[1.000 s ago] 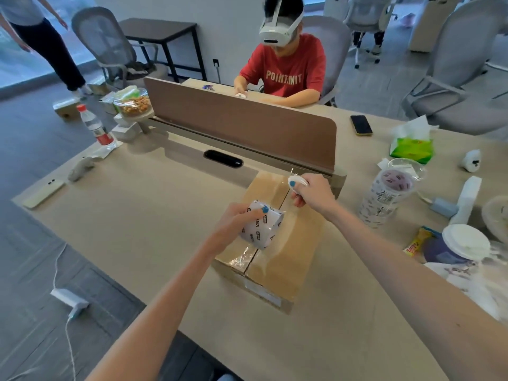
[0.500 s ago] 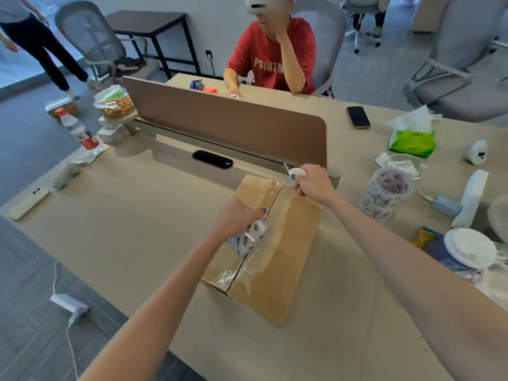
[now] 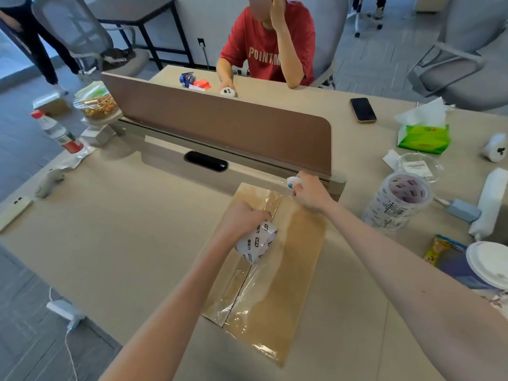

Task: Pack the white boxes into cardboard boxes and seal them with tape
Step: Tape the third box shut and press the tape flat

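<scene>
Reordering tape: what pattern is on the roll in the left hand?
Tape roll: white with small dark printed marks; head view.

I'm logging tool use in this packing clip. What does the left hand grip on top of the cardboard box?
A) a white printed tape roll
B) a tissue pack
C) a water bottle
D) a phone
A: the left hand grips a white printed tape roll on the cardboard box, over its taped seam, while the right hand pinches a small white cutter at the box's far end.
</scene>
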Motion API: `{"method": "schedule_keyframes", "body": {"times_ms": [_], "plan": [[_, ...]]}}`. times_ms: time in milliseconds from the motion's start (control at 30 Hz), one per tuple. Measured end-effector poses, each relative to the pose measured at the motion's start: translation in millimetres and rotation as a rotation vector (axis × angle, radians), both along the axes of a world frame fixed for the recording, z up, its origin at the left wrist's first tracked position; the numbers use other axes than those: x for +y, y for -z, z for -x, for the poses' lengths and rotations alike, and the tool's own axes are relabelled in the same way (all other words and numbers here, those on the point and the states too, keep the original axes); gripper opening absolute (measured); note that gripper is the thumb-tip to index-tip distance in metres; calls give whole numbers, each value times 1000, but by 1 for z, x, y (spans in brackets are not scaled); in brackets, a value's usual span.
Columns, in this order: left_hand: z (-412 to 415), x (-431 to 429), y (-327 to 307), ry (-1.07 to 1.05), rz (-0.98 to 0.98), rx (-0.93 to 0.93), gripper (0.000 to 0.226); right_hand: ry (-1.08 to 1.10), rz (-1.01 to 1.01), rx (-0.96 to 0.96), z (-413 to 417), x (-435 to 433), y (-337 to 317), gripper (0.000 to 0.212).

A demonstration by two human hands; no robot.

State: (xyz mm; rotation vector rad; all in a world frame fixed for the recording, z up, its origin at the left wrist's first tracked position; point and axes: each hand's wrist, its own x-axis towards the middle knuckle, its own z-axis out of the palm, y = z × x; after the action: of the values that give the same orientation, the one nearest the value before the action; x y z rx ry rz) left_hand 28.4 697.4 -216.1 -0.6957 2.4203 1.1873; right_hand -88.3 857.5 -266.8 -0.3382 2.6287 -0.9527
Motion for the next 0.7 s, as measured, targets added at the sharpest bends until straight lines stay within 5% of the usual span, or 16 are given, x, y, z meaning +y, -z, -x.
{"method": "schedule_keyframes", "body": {"times_ms": [167,467,700], "plan": [[5,2,11,-7,-78,-16,45,-38,-110,-113,10,-3,23,23],[9,0,12,-49,-106,-55,34,-116,-208,-454,34,-9,5,14],[13,0,13,-41,-43,-99,23,-46,-74,-775,49,-13,3,21]]}}
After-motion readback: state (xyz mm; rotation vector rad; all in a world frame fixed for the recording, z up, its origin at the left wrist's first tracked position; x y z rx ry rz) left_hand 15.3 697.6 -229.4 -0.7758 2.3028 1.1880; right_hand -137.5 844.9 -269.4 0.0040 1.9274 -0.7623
